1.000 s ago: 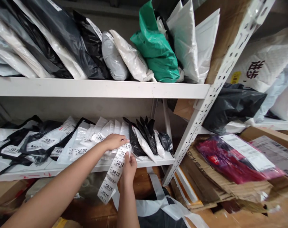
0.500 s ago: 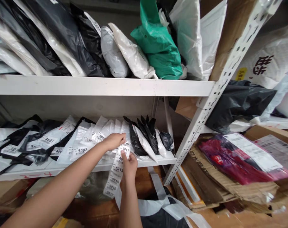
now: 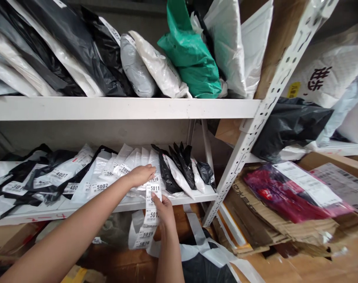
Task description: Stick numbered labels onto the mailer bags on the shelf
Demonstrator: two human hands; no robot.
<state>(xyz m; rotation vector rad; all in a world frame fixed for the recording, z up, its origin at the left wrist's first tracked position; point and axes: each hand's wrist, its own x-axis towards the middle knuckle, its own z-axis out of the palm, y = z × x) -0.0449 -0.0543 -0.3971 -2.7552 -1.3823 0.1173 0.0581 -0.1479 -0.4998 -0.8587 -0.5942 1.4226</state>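
My left hand reaches to the lower shelf, its fingers closed at a white plastic parcel; part of that parcel is hidden behind the hand. A label reading 5010 shows just under these fingers. Below it, my right hand pinches a strip of number labels between thumb and fingers. The strip hangs past the shelf edge, with 5011 at its top and 5015 lower down. Left of my hands, white parcels with labels such as 5002 lean in a row.
Black and white parcels stand at the right end of the lower shelf. Bagged parcels, one a green bag, fill the upper shelf. A perforated post rises at right, beside flattened cardboard and a pink parcel.
My right hand has shifted slightly right and down, and the label strip hangs straighter, with its lower end folded. My left hand stays at the white parcel. The view has turned slightly right.
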